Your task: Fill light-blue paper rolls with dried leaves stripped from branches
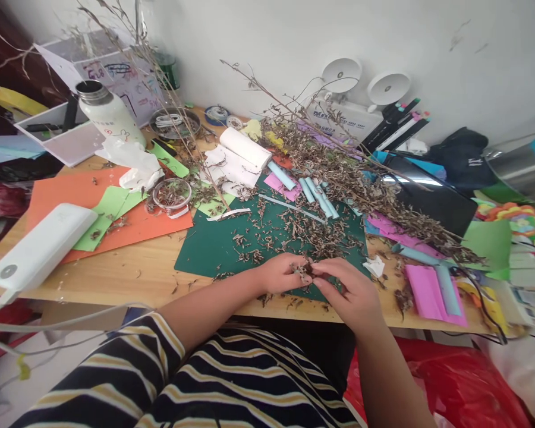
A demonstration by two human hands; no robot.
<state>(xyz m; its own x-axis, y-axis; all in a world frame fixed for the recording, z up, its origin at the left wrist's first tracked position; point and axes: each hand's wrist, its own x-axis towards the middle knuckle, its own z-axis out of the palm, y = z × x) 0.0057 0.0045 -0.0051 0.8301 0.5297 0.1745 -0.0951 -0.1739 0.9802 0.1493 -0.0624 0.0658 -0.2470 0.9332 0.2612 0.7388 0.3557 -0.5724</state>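
Note:
Between my two hands is a small clump of dried leaves (302, 271), brown and crumpled. My left hand (282, 273) is closed with the clump at its fingertips. From the right, my right hand (351, 291) pinches the clump with thumb and forefinger. Both hands are over the near edge of a green cutting mat (214, 246). Loose dried leaf bits (303, 229) lie scattered across the mat. Behind them, a big dried branch (352, 172) with many leaves stretches toward the right. Rolled light-blue paper tubes (318, 196) rest at the mat's back edge.
Left on the wooden table are a white power bank (42, 244) with a cable, orange paper (129, 238), a round dish of leaf bits (172, 194) and an uncapped bottle (109, 113). A white paper roll (245, 148) lies behind. Pink paper (423, 291) is at right.

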